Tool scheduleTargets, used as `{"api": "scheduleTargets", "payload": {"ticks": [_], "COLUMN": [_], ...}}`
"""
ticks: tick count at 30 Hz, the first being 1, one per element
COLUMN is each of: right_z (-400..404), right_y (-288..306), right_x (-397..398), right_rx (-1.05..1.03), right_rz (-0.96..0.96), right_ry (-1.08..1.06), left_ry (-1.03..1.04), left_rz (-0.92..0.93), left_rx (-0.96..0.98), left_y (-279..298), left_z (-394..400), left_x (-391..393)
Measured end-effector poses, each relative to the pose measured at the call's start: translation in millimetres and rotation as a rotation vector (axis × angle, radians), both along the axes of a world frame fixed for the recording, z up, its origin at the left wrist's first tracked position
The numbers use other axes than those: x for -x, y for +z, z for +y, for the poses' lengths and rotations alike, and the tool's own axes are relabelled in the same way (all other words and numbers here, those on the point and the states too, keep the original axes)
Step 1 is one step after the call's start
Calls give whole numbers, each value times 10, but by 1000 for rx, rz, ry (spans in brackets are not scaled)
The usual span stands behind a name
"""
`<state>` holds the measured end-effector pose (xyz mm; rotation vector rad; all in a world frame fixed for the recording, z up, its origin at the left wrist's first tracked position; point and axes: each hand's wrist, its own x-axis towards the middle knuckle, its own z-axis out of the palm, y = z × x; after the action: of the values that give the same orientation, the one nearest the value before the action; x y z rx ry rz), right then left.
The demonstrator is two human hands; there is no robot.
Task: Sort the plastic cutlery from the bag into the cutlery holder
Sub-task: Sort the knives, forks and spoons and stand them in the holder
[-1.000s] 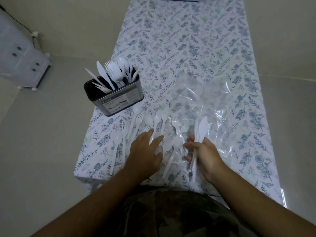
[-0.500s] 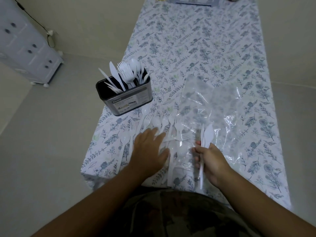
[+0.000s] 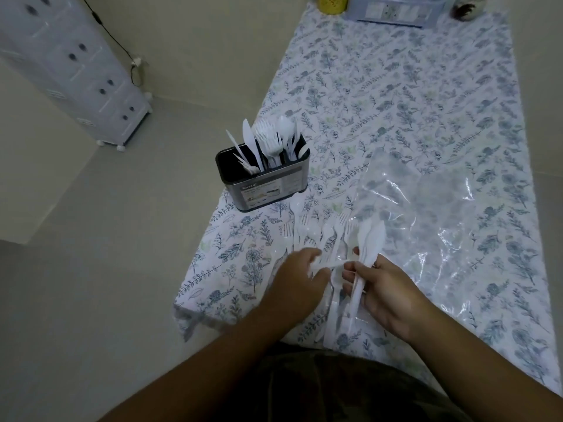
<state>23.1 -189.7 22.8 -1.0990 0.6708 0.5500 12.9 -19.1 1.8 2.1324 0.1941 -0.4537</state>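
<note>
A dark cutlery holder [image 3: 268, 190] stands at the table's left edge with several white knives, forks and spoons upright in it. Loose white plastic cutlery [image 3: 316, 229] lies on the floral tablecloth in front of me, beside a clear plastic bag [image 3: 426, 208]. My right hand [image 3: 380, 287] grips a bunch of white knives [image 3: 370, 239], blades pointing away from me. My left hand [image 3: 297, 281] pinches a white piece of cutlery [image 3: 324, 263] that reaches across to my right fingers; what kind it is I cannot make out.
The table [image 3: 396, 86] has a floral cloth and drops off close on the left. A yellow cup [image 3: 332, 3], a grey box [image 3: 396, 10] and a dark jar [image 3: 466, 9] stand at its far end. A white drawer unit [image 3: 76, 65] is on the floor, left.
My left hand rose from lying flat on the loose cutlery and now pinches one piece, brought toward my right hand. The right hand keeps its knives. The view shifted left.
</note>
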Motion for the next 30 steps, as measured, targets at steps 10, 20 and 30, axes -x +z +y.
{"api": "scheduleTargets", "payload": {"ticks": [10,20,30], "right_z": [133,220,613], "right_y": [125,216,475], "right_x": [-97,-8,-309], "right_rx": [11,129,610], "right_rz": [-49,-186,-704], "right_ry": [-158,166,714], "left_ry": [-25,138,340], "left_rz": [106,-53,-137], "left_rx": [206,244,415], "left_y": [210,336,462], "left_z": [-48,-25,304], "left_x": [195,-17,-155]}}
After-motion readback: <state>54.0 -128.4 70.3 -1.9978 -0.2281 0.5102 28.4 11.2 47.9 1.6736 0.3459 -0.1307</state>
